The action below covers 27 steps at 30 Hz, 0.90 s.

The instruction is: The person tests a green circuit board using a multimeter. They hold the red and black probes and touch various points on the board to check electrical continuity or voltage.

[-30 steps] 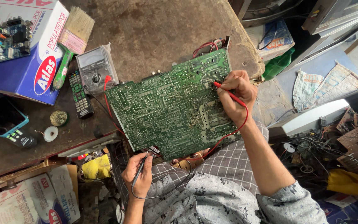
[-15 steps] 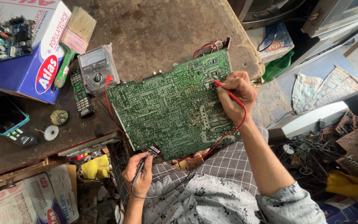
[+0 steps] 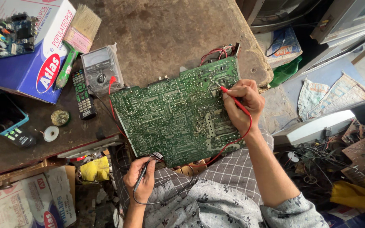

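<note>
One blue box, one paintbrush, one analogue meter, one black remote on the worn bench. Left hand, low, fingers curled shut around one black probe, tip angled up-right at the board's near edge. One green circuit board, solder side up, long axis running lower-left to upper-right, overhanging the bench edge onto the lap. Right hand, wrist bent, pinching one red probe, tip pointing upper-left onto the board.
</note>
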Motion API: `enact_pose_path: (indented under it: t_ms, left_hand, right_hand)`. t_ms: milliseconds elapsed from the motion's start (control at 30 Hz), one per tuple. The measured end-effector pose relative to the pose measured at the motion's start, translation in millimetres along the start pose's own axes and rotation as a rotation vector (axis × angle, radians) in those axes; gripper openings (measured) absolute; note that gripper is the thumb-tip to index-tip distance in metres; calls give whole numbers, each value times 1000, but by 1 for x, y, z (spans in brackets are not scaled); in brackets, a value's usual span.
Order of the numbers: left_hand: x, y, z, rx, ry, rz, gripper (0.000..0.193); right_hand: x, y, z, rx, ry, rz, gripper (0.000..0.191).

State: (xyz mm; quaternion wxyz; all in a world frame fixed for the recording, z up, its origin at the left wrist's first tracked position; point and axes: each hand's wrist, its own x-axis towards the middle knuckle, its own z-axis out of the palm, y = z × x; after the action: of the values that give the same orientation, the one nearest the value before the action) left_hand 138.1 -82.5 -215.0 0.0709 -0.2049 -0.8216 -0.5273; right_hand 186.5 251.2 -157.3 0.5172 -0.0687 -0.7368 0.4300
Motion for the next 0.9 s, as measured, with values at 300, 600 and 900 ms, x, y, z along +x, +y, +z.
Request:
enact_pose_path:
  t_ms: [300, 600, 900]
  left_hand:
    - [-2, -14, -2, -16, -2, -39, 24]
    - [-1, -28, -7, 32, 5, -5, 24]
    - [8, -33, -16, -28, -55, 26, 21]
  right_hand:
    - [-1, 1, 6, -72, 16, 76, 16]
    - [1, -4, 18, -91, 2, 63, 16]
    - [3, -1, 27, -107, -16, 45, 17]
